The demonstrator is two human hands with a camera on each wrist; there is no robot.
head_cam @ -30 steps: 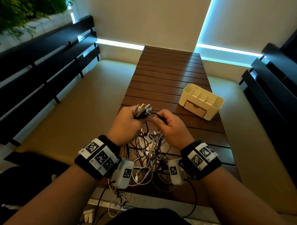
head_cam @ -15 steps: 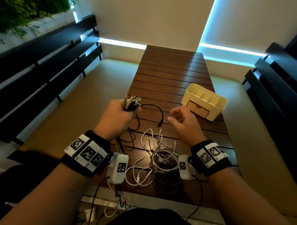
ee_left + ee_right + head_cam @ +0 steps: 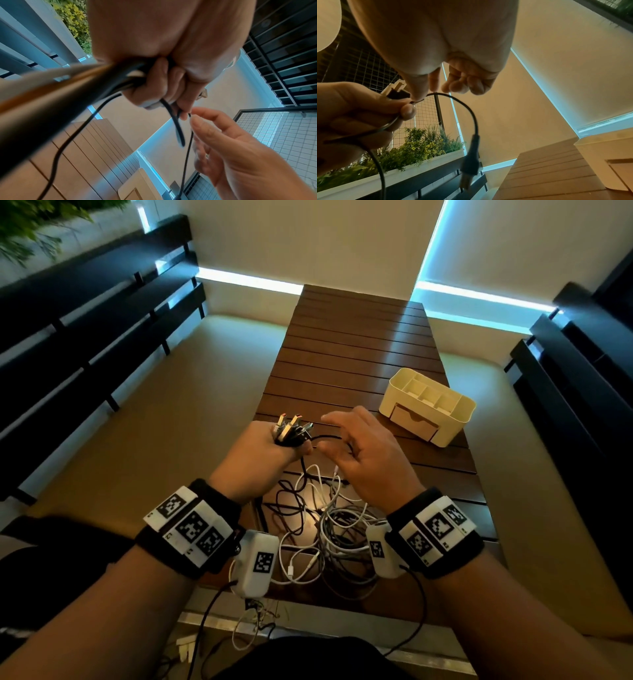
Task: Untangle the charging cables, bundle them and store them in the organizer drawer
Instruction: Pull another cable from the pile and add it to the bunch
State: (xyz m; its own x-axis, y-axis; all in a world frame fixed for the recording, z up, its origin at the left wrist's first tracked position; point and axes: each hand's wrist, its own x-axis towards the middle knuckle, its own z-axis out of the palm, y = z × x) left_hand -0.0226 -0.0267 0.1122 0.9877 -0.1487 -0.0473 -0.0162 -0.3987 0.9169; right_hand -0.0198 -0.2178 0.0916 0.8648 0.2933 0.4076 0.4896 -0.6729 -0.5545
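Cables' plugs (image 3: 291, 428) stayed clenched in our left hand (image 3: 260, 455); our right hand (image 3: 363, 453), fingers loose, hovered at three o'clock beside the black lead (image 3: 471, 115).

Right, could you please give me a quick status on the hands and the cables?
Left hand grips a bunch of cable plugs. Right hand open, fingertips at a black cable. Tangle still on the table. Organizer drawer closed.

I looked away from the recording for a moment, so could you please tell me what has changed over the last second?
The right hand let go of the black cable, opened, then came back beside the left hand, thumb touching it. The left hand still grips the plugs. The cable pile and organizer stayed put.
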